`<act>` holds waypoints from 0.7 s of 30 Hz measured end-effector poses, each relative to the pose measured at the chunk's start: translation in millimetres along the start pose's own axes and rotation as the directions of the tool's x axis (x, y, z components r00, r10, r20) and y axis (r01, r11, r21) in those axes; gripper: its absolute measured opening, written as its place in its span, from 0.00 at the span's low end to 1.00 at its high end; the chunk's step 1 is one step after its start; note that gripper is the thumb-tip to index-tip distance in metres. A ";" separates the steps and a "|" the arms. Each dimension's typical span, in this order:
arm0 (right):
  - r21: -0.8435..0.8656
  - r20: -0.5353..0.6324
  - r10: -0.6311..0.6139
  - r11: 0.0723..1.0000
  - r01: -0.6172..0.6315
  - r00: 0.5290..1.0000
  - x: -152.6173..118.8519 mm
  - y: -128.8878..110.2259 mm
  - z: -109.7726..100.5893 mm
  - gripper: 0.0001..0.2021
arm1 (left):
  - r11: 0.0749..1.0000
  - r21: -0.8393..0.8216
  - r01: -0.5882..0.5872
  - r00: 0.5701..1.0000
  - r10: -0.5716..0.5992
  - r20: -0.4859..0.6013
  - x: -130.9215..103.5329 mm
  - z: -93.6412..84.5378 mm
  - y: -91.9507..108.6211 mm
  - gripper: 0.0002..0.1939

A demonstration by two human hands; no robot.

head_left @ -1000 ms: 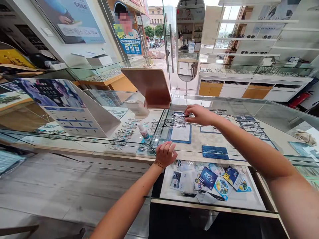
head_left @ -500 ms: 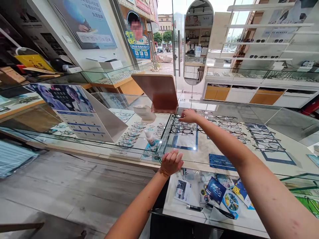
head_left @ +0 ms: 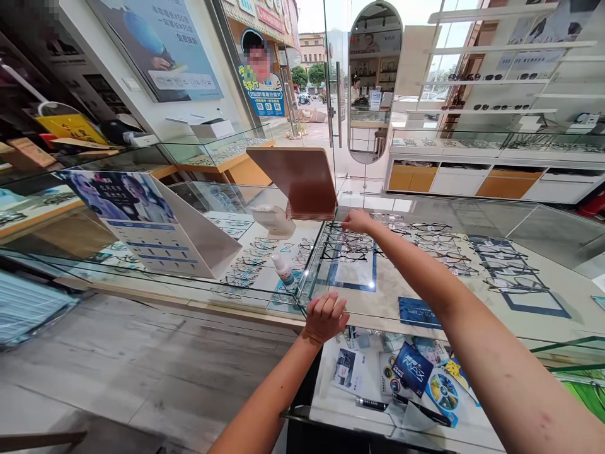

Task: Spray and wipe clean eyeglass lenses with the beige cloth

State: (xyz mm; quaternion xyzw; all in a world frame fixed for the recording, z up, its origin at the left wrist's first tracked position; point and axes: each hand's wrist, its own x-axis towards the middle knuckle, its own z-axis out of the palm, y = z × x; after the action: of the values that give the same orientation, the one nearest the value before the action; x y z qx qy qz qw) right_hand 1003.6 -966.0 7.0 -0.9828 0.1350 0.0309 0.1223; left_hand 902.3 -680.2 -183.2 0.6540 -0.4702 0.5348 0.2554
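Black eyeglasses (head_left: 346, 256) are lying near the right hand (head_left: 358, 221); left hand (head_left: 326, 316) is resting, curled, against glass showcase (head_left: 387, 293); grips unclear.

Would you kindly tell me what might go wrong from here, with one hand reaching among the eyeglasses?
The right hand is among closely set eyeglasses, so it might nudge neighbouring pairs out of line. It is also near the lower corner of the tilted brown panel, which a careless swing could perhaps knock. The left hand is curled by the glass display case's front edge; leaning hard there might smudge or strain the glass.
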 end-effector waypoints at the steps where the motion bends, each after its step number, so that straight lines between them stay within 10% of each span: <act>1: 0.010 -0.008 0.013 1.000 -0.013 1.000 1.7 0.9 0.5 0.15 | 1.000 0.004 0.000 1.000 0.000 0.001 0.1 -0.2 0.1 0.27; 11: 0.125 -0.195 0.058 0.992 -0.033 0.979 29.3 -17.4 -16.0 0.34 | 1.000 0.016 0.012 1.000 -0.012 0.004 -3.2 -0.5 1.6 0.25; 21: 0.092 -0.314 0.119 0.991 -0.094 0.942 56.9 -45.5 -35.5 0.27 | 0.999 0.018 0.027 1.000 -0.027 0.011 -8.7 1.2 3.5 0.21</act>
State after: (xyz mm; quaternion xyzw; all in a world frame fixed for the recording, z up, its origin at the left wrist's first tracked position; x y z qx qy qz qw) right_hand 1071.7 -946.9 46.6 -0.9608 0.2070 -0.1266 0.1343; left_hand 899.9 -679.8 -192.4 0.6655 -0.4582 0.5317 0.2541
